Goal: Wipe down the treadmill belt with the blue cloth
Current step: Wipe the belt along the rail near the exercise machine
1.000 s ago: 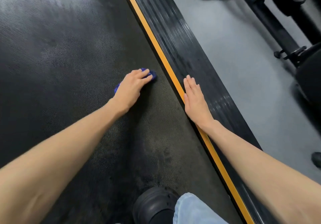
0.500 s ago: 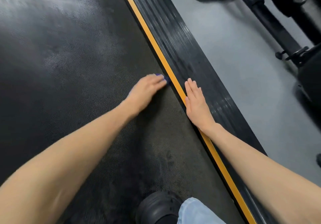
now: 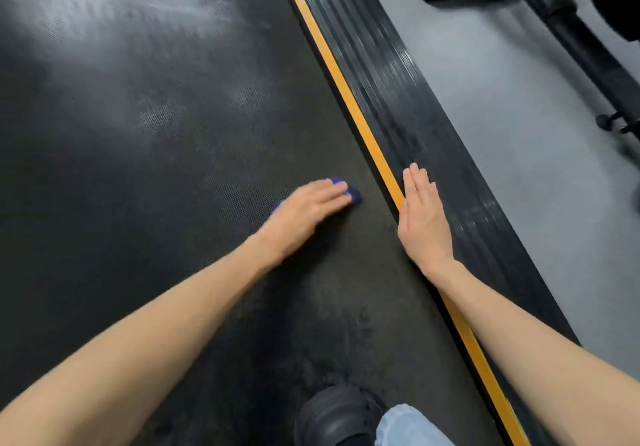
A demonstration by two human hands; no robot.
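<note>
Head view showed the treadmill belt (image 3: 138, 134) filling most of the frame: dark, fine-textured rubber, pale hazy streaks at the far end, a mottled patch near me. Grey floor (image 3: 502, 116) ran down the right, with a black machine frame (image 3: 571, 37) in the far corner. Between belt and floor sat the ribbed side rail (image 3: 415, 116), edged on the belt side by an orange stripe (image 3: 346, 89).

On the rail, the right hand (image 3: 424, 217) lay flat, palm down, fingers straight and together, thumb edge over the stripe. No grip on anything; I read it as a brace.

On the belt, the left hand (image 3: 304, 210) was near the stripe but apart from it, fingers laid over the blue cloth (image 3: 353, 195). The grip looked like a flat press, not a pinch. Motion blur there, so I couldn't rule out a slight curl.

A black shoe (image 3: 332, 414) and a jeans cuff (image 3: 408, 428) showed at the bottom edge.

The cloth was the smallest item, nearly all hidden under the palm. Blue showed only past the fingertips and as a sliver along the hand's far edge.

My handling call: light, soft, no stiffness, bunches easily. The textured rubber likely dragged on it, so I'd have held it with palm and fingers spread across its middle, pressing down, not pinching an edge. Nothing fragile. Main risk was it rolling out from under the hand.
</note>
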